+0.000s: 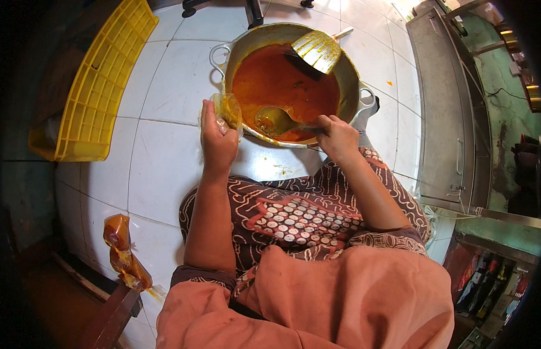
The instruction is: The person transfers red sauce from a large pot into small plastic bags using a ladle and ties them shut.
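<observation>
A large two-handled metal pan (353, 74) stands on the tiled floor before me, holding orange-red sauce (270, 78). My right hand (339, 137) grips the handle of a ladle (274, 121), whose bowl is low over the sauce at the near side and has some sauce in it. At the pan's left rim, my left hand (220, 141) holds a clear plastic bag (231, 109) with yellow-orange smears on it. Whether the bag contains sauce is hard to see. A wide slotted metal spatula (316, 50) rests across the pan's far right rim, smeared yellow.
Tied plastic bags of orange sauce (128, 257) lie on the floor at my left, near a wooden furniture leg (115, 312). A yellow plastic crate (100, 83) stands farther up on the left. On the right is a grey metal cabinet (440, 109). Sauce drips spot the tiles before my lap.
</observation>
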`<action>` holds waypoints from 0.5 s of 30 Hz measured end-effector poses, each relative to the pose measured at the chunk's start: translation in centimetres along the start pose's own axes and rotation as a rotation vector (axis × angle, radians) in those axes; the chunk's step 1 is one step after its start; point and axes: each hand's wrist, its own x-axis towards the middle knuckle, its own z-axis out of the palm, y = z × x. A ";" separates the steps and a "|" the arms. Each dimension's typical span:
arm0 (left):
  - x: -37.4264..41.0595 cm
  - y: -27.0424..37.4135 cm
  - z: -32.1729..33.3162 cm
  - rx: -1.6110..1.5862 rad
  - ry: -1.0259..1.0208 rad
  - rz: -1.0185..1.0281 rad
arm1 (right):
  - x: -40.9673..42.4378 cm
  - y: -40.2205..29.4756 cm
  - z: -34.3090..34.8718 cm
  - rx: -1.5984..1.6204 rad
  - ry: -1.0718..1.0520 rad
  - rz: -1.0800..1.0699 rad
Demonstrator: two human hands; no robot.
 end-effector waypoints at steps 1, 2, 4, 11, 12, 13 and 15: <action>0.0 0.1 0.0 0.007 0.005 0.002 | 0.0 -0.2 -0.2 0.014 -0.029 0.017; 0.0 0.0 0.1 0.014 0.009 0.012 | 0.0 -0.3 -0.3 0.028 -0.057 0.034; 0.0 -0.3 0.1 0.026 0.019 0.034 | 0.2 0.0 -0.4 0.056 -0.113 0.088; 0.0 -0.5 -0.1 0.063 0.029 0.069 | 1.1 1.6 -0.7 0.430 -0.327 0.371; 0.1 -0.7 0.0 0.069 0.024 0.070 | 1.2 3.0 0.1 0.508 -0.314 0.374; 0.2 -0.7 0.1 0.076 0.020 0.070 | 1.4 4.2 0.9 0.588 -0.302 0.374; 0.3 -1.1 0.0 0.035 0.017 0.063 | 1.7 5.1 1.2 0.709 -0.278 0.368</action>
